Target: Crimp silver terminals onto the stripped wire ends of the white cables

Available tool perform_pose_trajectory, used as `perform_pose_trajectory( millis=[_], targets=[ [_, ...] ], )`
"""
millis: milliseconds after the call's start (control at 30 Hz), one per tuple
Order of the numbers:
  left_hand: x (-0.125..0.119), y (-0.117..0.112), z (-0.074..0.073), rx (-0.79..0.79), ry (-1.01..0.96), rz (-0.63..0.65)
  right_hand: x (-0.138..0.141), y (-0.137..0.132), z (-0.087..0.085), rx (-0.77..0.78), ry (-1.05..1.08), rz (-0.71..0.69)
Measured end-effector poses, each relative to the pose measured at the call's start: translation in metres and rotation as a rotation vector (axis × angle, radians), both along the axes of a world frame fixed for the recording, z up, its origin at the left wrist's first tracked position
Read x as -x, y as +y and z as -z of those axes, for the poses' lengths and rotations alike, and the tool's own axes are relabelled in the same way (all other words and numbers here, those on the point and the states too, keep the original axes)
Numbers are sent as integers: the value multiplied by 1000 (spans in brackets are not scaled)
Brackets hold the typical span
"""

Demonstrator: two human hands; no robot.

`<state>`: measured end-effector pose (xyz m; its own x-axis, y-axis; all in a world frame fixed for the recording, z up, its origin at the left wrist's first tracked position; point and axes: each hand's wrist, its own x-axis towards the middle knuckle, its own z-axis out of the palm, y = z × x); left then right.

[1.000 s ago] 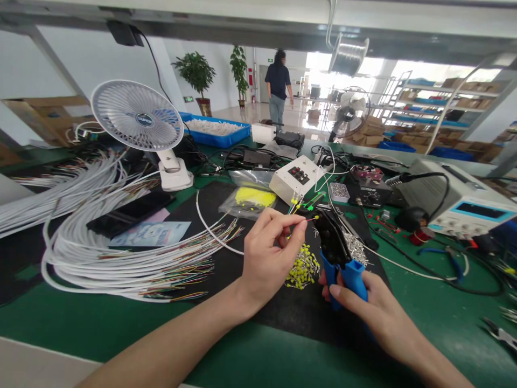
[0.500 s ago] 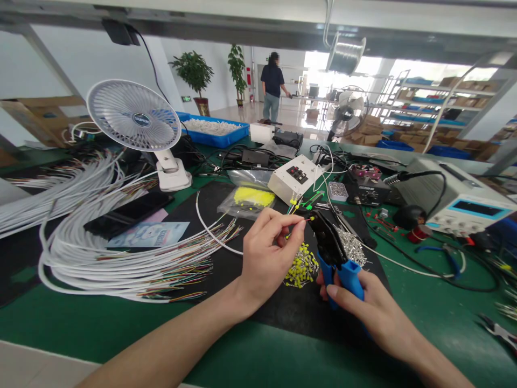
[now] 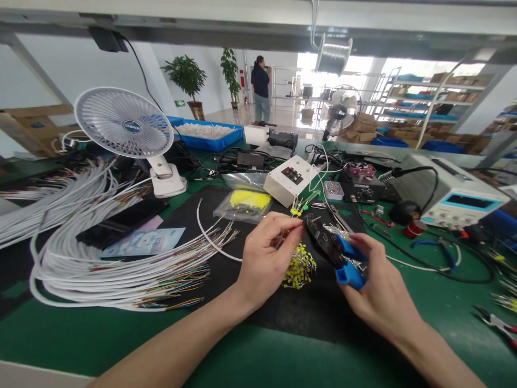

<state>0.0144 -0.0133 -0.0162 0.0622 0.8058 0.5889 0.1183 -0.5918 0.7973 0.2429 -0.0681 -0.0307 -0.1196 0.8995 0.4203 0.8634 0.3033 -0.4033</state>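
My left hand (image 3: 266,261) pinches a thin wire at the jaws of the crimping pliers; its fingertips mostly hide the wire. A white cable (image 3: 218,247) runs across the mat into that hand from the left. My right hand (image 3: 382,291) is wrapped around the blue handles of the crimping pliers (image 3: 325,242), whose black jaws point up and left. Under the hands lies a pile of small yellow-ended metal terminals (image 3: 299,268). Loose silver terminals (image 3: 334,230) show in part behind the pliers.
White cables (image 3: 100,283) with stripped coloured ends fill the left side. Behind are a bag of yellow pieces (image 3: 249,201), a switch box (image 3: 291,180) and a white fan (image 3: 125,124). At right stand a power supply (image 3: 452,194) and cutters (image 3: 498,323). A person (image 3: 260,89) stands far back.
The crimping pliers have turned, their handles swinging right, and my right hand has shifted its grip higher. The yellow-tipped red wire end has gone out of sight. The background person has turned.
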Motion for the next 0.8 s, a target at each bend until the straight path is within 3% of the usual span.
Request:
perform_pose_trajectory(
  millis=[100,200,533,800],
  targets=[
    [-1,1,1,53,-37,21,-5,5,-5,-96,-107,-58],
    [-2,0,1,65,-39,16,-6,6,-8,-93,-161,-24],
    [-4,-7,-3,-80,23,-29,-3,6,-6,-10,-130,76],
    [-4,-8,-3,-45,-17,-26,-7,10,-4,-119,-136,44]
  ],
)
